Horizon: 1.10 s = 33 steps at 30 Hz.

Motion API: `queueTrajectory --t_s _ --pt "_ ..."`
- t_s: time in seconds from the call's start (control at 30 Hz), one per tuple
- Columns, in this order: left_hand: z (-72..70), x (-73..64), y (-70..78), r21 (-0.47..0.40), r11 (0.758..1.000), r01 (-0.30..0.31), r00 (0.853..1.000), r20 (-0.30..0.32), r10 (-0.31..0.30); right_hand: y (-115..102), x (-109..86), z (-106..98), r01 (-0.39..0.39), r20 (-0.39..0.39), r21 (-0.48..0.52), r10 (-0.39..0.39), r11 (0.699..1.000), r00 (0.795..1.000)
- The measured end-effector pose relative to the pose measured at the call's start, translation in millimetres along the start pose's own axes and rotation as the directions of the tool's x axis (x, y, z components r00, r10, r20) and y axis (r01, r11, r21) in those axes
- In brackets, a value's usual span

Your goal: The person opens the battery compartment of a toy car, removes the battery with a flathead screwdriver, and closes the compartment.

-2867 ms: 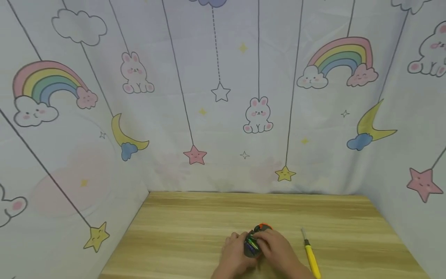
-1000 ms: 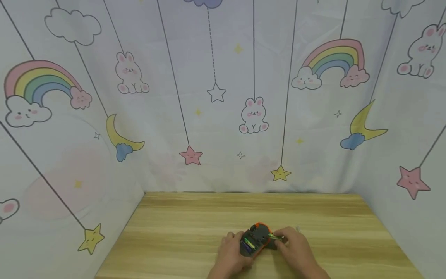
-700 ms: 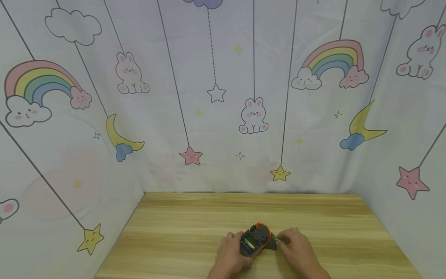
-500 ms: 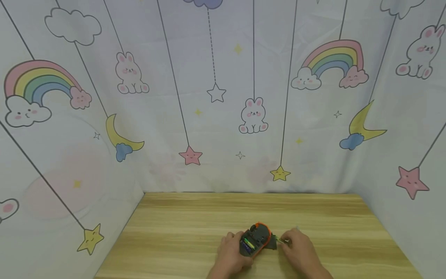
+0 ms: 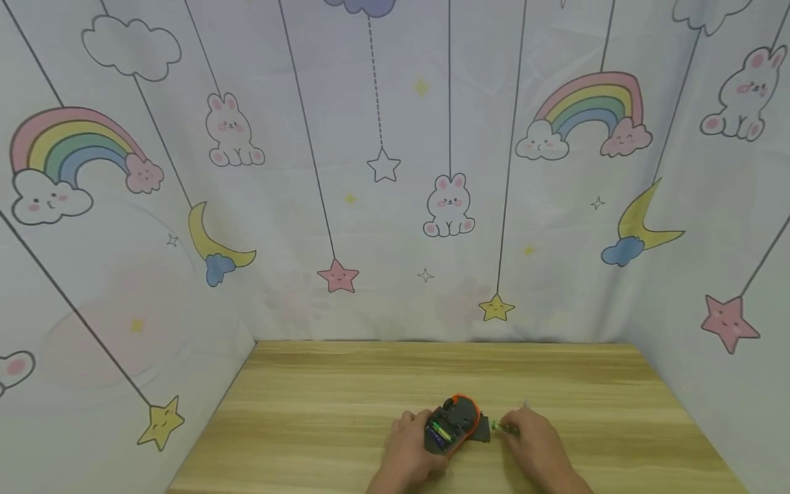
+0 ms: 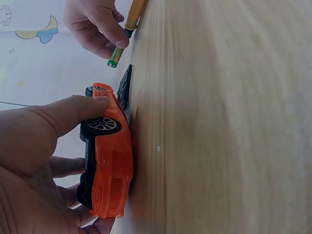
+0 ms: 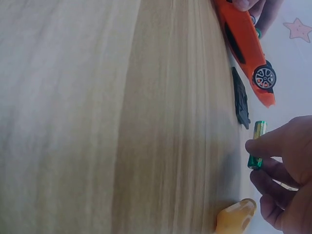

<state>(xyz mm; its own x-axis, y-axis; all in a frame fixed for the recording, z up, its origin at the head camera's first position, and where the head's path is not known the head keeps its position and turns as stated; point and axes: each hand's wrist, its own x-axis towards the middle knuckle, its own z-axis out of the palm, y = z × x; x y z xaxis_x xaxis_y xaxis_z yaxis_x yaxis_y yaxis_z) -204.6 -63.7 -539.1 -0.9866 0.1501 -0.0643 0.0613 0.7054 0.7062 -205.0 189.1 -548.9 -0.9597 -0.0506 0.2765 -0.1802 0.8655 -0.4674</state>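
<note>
An orange toy car (image 5: 459,425) lies upside down on the table, its battery compartment facing up with batteries inside. My left hand (image 5: 410,446) grips it along the side; in the left wrist view the thumb lies by a wheel of the orange car (image 6: 114,161). My right hand (image 5: 533,442) pinches a green battery (image 7: 257,146) between thumb and fingers, to the right of the car and apart from it. Between car and right hand a dark battery cover (image 5: 481,430) lies on the table.
A screwdriver with a yellow handle (image 7: 236,217) lies beside the right hand, mostly hidden by it in the head view. The wooden table (image 5: 345,384) ends at a white curtain (image 5: 284,206) printed with stars and rabbits, which also covers both sides.
My right hand has moved from over the car's compartment out to the right, carrying a battery, and has drifted slightly further right lately. The left hand keeps holding the car; the cover has come into sight.
</note>
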Motion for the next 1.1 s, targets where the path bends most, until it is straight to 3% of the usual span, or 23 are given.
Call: queueTrajectory --t_s 0.27,0.5,0.73,1.1 --pt "2.1 -0.4 -1.7 0.009 1.000 -0.002 1.000 0.012 0.002 0.2 0.0 1.1 -0.020 0.011 -0.042 0.020 0.999 1.000" --pt "1.0 -1.1 -1.0 0.003 1.000 -0.011 1.000 0.010 0.011 -0.4 2.1 2.3 -0.053 0.071 -0.070 0.058 0.996 0.996" --pt "-0.1 -2.4 -1.3 -0.001 1.000 -0.020 1.000 0.005 0.020 1.2 2.5 3.4 -0.022 0.045 -0.148 0.029 0.989 0.999" --pt "-1.1 -2.4 -0.5 0.016 1.000 -0.017 1.000 -0.002 0.018 0.8 3.7 4.2 -0.021 0.052 -0.176 0.030 0.984 0.998"
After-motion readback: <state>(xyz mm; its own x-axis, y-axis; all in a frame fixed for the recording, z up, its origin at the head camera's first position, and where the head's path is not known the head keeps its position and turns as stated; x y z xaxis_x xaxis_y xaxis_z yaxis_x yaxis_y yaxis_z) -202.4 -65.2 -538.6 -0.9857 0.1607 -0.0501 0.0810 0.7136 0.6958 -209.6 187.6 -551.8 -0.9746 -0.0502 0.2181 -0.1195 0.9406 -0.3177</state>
